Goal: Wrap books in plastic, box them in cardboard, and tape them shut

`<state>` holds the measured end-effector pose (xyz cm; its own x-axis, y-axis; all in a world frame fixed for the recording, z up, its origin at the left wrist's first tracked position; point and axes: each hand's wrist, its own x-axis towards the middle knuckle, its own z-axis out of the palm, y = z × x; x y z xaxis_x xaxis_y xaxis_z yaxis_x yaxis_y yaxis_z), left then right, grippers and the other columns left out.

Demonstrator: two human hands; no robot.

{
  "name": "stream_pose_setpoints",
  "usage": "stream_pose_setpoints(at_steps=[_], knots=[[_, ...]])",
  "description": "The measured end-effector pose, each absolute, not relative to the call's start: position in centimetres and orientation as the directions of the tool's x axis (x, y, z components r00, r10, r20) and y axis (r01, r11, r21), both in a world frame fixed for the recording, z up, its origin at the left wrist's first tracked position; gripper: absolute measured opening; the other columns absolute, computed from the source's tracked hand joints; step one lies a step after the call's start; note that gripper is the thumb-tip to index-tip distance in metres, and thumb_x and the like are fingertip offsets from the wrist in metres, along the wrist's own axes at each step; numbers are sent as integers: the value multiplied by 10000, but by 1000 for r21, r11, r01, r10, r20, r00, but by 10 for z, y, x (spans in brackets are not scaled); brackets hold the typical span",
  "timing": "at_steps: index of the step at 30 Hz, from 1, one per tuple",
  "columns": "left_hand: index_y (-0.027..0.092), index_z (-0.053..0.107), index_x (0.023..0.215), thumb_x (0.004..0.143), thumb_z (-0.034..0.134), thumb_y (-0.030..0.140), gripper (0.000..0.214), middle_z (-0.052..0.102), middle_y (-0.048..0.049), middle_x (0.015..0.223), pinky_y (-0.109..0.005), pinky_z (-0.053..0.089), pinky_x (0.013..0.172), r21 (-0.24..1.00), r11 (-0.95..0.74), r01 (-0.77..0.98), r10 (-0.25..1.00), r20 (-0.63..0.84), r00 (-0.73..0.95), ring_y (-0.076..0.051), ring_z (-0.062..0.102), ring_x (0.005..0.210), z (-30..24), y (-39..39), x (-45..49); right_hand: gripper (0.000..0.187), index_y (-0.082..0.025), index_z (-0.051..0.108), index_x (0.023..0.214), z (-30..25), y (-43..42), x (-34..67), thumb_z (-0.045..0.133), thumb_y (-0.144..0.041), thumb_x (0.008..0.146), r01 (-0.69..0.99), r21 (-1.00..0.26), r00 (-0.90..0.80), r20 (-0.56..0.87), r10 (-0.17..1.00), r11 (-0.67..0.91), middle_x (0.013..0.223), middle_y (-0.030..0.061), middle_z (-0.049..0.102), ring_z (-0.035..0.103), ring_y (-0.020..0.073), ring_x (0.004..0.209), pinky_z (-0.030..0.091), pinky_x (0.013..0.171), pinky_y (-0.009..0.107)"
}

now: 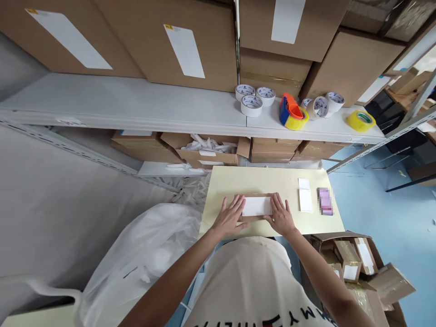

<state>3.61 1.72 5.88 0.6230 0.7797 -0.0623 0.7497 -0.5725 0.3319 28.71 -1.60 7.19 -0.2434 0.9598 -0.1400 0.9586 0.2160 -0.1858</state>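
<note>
A small brown cardboard box with a white label (257, 205) on its top lies on the pale yellow table (252, 181). My left hand (229, 217) lies flat on the box's left end, fingers spread. Against the box's right end rests my right hand (281, 214), fingers stretched along the label's edge. Both hands press on the box; neither lifts it.
White label sheets (304, 199) and a purple phone (325, 200) lie on the table's right. A shelf (136, 102) holds tape rolls (251, 104) and a tape dispenser (291, 111). Cardboard boxes (354, 261) sit lower right, a white plastic bag (143, 259) left.
</note>
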Motion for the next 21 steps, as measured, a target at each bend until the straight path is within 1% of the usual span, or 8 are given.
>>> stream_pose_setpoints(at_steps=[3, 6, 9, 13, 15, 17, 19, 21], knots=[[192, 327, 1516, 845, 522, 619, 818, 359, -181, 1555, -587, 118, 1178, 375, -684, 626, 664, -37, 747, -336, 256, 1471, 56, 9, 40, 747, -126, 250, 1542, 64, -26, 270, 361, -578, 959, 919, -217, -355, -94, 930, 329, 1582, 170, 287, 252, 327, 1477, 244, 1170, 526], [210, 339, 1509, 881, 500, 577, 745, 395, -156, 1542, -570, 105, 1186, 380, -707, 596, 631, -39, 775, -303, 301, 1456, 47, 2, 41, 707, -153, 219, 1552, 49, -39, 257, 345, -544, 975, 907, -190, -401, -119, 908, 376, 1581, 138, 305, 279, 300, 1470, 278, 1161, 490], [202, 327, 1514, 915, 481, 494, 684, 368, -140, 1559, -575, 84, 1188, 349, -711, 611, 638, -45, 769, -289, 292, 1461, 37, 0, 35, 702, -149, 181, 1558, 38, -51, 263, 326, -526, 984, 937, -115, -344, -126, 931, 330, 1589, 134, 282, 285, 298, 1467, 280, 1155, 497], [236, 355, 1503, 929, 473, 422, 614, 370, -114, 1562, -585, 87, 1185, 339, -679, 651, 691, -3, 723, -291, 272, 1469, 28, -2, 20, 686, -168, 183, 1560, 34, -64, 283, 340, -505, 985, 979, -47, -201, -107, 974, 197, 1592, 141, 279, 274, 331, 1467, 221, 1155, 583], [248, 395, 1482, 931, 465, 416, 580, 375, -118, 1560, -613, 122, 1168, 381, -631, 675, 734, 12, 679, -316, 281, 1463, 26, -4, 15, 658, -193, 235, 1551, 35, -69, 291, 362, -496, 981, 988, -53, -152, -104, 983, 147, 1595, 137, 280, 258, 343, 1472, 216, 1153, 595], [232, 438, 1454, 937, 447, 427, 553, 356, -140, 1566, -629, 196, 1140, 465, -524, 714, 810, 14, 586, -346, 296, 1452, 23, -5, 13, 627, -224, 276, 1540, 37, -71, 295, 365, -497, 982, 990, -103, -104, -96, 990, 94, 1602, 129, 269, 243, 344, 1477, 237, 1147, 590], [191, 451, 1436, 930, 452, 450, 568, 331, -174, 1571, -587, 292, 1114, 574, -358, 737, 902, 9, 432, -355, 318, 1440, 23, -3, 16, 616, -239, 280, 1537, 39, -69, 298, 341, -508, 987, 980, -198, -21, -91, 996, 3, 1605, 131, 266, 242, 344, 1478, 278, 1130, 588], [149, 424, 1434, 893, 512, 476, 638, 340, -205, 1554, -513, 367, 1089, 681, -182, 710, 966, -12, 259, -344, 358, 1419, 24, 4, 25, 638, -223, 256, 1543, 40, -62, 300, 327, -525, 985, 939, -325, 84, -104, 991, -114, 1596, 151, 282, 271, 344, 1468, 331, 1105, 574]])
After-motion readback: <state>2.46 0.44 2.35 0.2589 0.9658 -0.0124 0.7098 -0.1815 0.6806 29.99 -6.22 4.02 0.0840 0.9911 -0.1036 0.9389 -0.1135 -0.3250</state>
